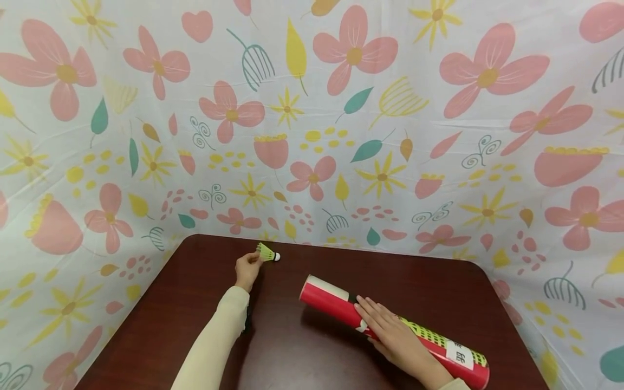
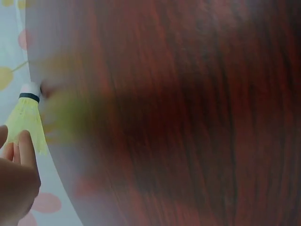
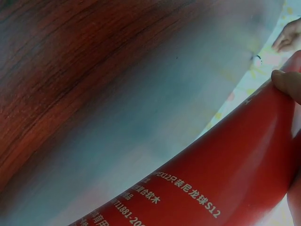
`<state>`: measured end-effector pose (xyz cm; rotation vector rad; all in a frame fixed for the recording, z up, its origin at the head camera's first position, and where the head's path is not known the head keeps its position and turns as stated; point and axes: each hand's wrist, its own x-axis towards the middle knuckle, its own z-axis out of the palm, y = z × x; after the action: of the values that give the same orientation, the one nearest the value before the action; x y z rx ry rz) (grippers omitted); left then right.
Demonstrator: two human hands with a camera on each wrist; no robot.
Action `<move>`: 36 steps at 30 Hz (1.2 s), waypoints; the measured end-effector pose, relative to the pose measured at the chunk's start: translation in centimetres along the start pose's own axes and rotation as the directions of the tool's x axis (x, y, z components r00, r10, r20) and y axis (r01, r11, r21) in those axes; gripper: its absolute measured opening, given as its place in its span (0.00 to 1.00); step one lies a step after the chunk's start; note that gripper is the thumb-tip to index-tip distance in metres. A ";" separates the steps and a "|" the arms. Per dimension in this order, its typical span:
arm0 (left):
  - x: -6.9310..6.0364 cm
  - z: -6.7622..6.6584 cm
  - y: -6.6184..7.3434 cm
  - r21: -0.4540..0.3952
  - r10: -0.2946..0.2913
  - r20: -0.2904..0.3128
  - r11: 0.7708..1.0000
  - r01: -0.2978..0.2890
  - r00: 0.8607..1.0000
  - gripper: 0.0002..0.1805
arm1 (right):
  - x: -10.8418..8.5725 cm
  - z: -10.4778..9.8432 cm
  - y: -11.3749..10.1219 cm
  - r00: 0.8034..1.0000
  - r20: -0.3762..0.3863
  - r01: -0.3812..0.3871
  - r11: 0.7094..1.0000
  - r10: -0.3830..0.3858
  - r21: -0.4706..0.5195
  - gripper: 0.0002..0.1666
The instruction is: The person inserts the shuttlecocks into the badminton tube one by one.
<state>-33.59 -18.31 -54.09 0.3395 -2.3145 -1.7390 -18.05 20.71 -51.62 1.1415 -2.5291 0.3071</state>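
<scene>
Near the table's far left edge, my left hand (image 1: 247,269) pinches a yellow shuttlecock (image 1: 266,252) by its skirt. Its white cork tip with a dark band points to the right in the head view. The same shuttlecock (image 2: 27,113) shows at the left of the left wrist view, with fingers (image 2: 27,150) at the skirt's rim. My right hand (image 1: 390,330) grips a long red shuttlecock tube (image 1: 331,300) from above, at its middle. The tube slants from upper left to lower right. In the right wrist view, the thumb (image 3: 288,84) lies against the red tube (image 3: 225,160), which bears printed white lettering.
A dark reddish-brown table (image 1: 283,336) with rounded corners lies under both hands. Behind it and at its sides hangs a white cloth (image 1: 312,135) printed with pink, yellow and green flowers and leaves. The glossy tabletop shows reflections in both wrist views.
</scene>
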 end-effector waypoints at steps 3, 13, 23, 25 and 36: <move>-0.3 0.1 -0.2 0.067 0.062 -0.036 0.996 -0.060 0.997 0.11 | 0.0 0.0 -0.2 1.000 0.007 -0.011 1.000 0.011 -0.004 0.61; -1.6 -0.5 -0.1 0.080 0.124 -0.050 0.990 -0.119 0.991 0.08 | -0.1 0.2 -0.1 1.000 -0.013 0.021 1.000 -0.021 -0.011 0.43; -3.8 -1.2 0.6 -0.108 0.122 0.037 0.987 -0.118 0.992 0.10 | 0.2 0.2 -0.2 0.999 -0.023 0.023 1.000 -0.023 -0.005 0.44; -4.2 -1.4 0.9 -0.147 0.115 0.055 0.984 -0.106 0.992 0.10 | 0.3 0.2 -0.2 0.999 -0.024 0.025 1.000 -0.025 -0.006 0.44; -7.1 -2.2 3.2 -0.213 0.092 0.136 0.975 -0.061 0.987 0.13 | 0.7 0.0 -0.2 1.000 -0.006 0.006 0.999 -0.006 -0.033 0.55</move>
<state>-26.27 -17.20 -50.68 0.0877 -2.1788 -2.0039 -18.33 20.14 -51.33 1.1344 -2.5155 0.2657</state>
